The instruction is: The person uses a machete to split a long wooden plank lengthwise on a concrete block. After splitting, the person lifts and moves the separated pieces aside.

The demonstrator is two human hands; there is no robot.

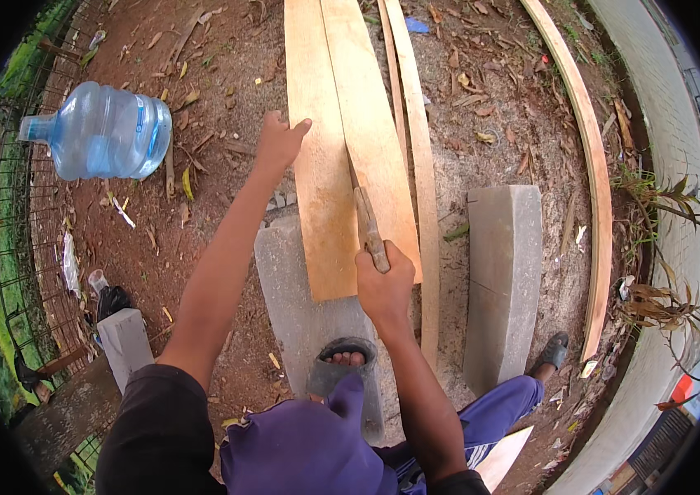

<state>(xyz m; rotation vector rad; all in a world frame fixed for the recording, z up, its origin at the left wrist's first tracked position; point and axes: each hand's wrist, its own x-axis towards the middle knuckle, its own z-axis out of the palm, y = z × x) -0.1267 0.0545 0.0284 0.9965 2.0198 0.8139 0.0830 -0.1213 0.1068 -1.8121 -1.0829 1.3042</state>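
Note:
A wide pale wooden board [321, 223] stretches away from me, its near end resting over a grey concrete block [282, 285]. A long lengthwise slit runs down the board's middle. My left hand [281, 142] is closed on the board's left edge, thumb on top and fingers hidden beneath. My right hand [386, 282] grips the wooden handle of a handsaw [369, 223] near the board's close end. Its narrow blade sits in the slit, and the lower part is hidden by the wood. My sandalled foot [343, 363] is on the block.
Thin wooden strips [424, 173] lie right of the board. Another grey block [502, 280] stands farther right, beside a long curved-looking plank [596, 190] and a wall [655, 91]. At left, a blue water jug [107, 132] lies on leaf-strewn dirt near a wire fence [16, 206].

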